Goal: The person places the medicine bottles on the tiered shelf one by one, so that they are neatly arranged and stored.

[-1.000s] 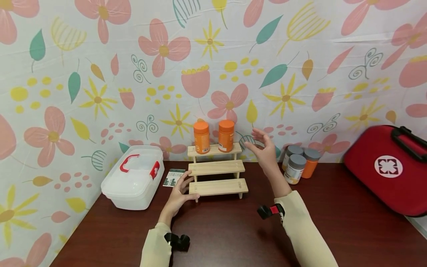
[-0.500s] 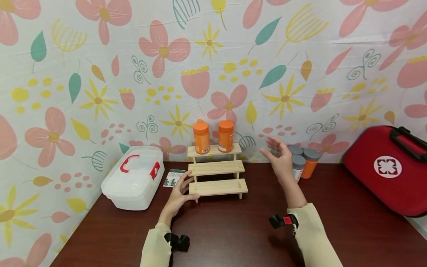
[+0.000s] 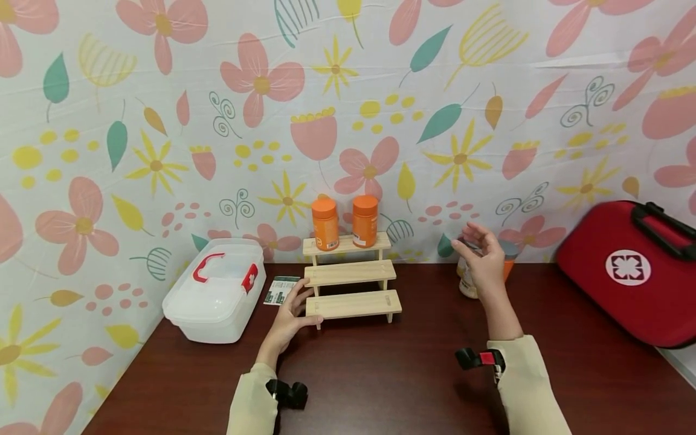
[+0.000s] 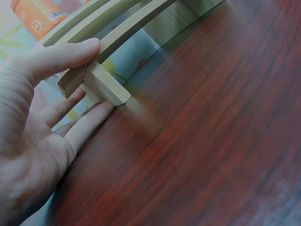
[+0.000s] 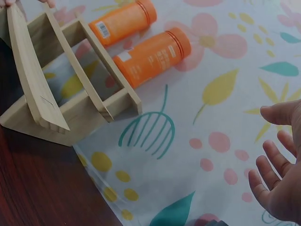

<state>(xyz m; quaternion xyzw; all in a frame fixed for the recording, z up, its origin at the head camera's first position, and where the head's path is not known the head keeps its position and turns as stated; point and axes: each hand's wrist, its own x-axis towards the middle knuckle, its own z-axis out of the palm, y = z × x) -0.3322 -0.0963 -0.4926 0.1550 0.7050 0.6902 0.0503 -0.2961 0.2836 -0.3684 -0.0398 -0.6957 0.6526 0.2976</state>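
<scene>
A three-step wooden display rack [image 3: 353, 304] stands on the table. My left hand [image 3: 285, 320] grips the left end of its lowest step; in the left wrist view the thumb lies on the step [image 4: 113, 46] and fingertips touch the leg. Two orange bottles with orange lids, a left one [image 3: 325, 225] and a right one [image 3: 365, 222], stand upright on the top step. My right hand [image 3: 486, 269] is raised with nothing in it, fingers apart. It partly covers a group of bottles, among them a whitish bottle [image 3: 467, 285] and an orange, grey-lidded bottle [image 3: 509, 264].
On the left stands a translucent white box [image 3: 212, 296] with a red handle. A printed card [image 3: 280, 290] lies between box and rack. At the right is a red first-aid bag [image 3: 603, 272]. A flowered cloth [image 3: 380, 78] hangs behind the dark table [image 3: 380, 374].
My right hand has moved right, from beside the rack's top step to in front of the grey-lidded bottles. The left hand has stayed at the rack. The head view has shifted slightly.
</scene>
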